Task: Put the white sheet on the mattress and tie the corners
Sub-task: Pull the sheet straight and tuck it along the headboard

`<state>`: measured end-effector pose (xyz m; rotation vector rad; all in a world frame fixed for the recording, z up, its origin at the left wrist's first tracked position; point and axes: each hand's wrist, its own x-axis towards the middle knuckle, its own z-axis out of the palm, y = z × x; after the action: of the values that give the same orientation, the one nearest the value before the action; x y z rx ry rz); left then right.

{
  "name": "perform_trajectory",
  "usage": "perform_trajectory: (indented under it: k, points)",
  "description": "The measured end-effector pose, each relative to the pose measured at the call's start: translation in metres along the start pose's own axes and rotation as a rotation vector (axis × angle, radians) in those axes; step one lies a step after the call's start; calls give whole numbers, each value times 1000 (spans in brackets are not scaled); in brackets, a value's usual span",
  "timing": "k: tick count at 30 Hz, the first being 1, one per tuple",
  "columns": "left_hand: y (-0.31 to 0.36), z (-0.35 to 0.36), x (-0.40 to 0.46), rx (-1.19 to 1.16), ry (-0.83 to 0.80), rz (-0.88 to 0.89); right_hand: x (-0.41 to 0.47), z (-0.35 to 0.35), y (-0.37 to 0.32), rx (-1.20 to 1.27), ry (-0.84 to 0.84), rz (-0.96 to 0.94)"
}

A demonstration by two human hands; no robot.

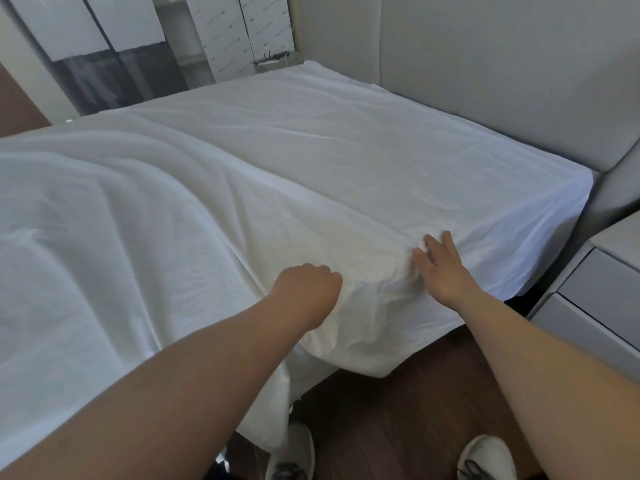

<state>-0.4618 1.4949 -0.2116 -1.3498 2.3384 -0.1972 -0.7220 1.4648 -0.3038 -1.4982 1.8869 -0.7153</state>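
**Sheet over mattress, both hands at the near edge**

My left hand is curled into a fist, bunching a fold of the white sheet at the bed's near edge. My right hand lies just beside it, fingers straight, flat on the cloth. Between them the fabric puckers. Ahead of both hands the sheet covers the mattress, smoother beyond my right hand, rumpled and billowed beyond my left. Below my hands it drapes down toward the wooden floor. Padded headboard beyond my right hand; nightstand right of it. My shoes below.
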Motion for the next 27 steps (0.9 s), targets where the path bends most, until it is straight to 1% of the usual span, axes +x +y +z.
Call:
perform_trajectory:
  k: [8, 14, 17, 18, 19, 21, 22, 23, 25, 27]
  points:
    - [-12, -9, -2, 147, -123, 38, 1, -3, 3, 3, -42, 17]
    - [-18, -6, 4, 86, -222, 84, 2, -3, 3, -13, -55, 20]
    - [-12, -14, 8, 48, -344, 98, 2, -3, 5, -29, -52, 17]
    - [-12, -17, 10, 29, -326, 115, 3, -2, 6, -36, -51, 14]
    - [-13, -20, 11, -54, -252, 96, 4, -2, 7, -43, -52, 10]
    - [-22, -15, 13, -197, -54, -9, 5, -1, 8, -47, -54, 7]
    - [-26, -11, 13, -192, -31, -54, 5, 0, 9, -49, -53, 6]
    - [-29, -7, 10, -164, -91, -87, 5, 0, 9, -52, -52, 7]
    - [-27, -2, 7, -151, -290, -137, 5, 0, 10, -61, -53, 5]
    - [-24, -5, 5, -71, -406, -144, 5, -1, 9, -70, -50, 0]
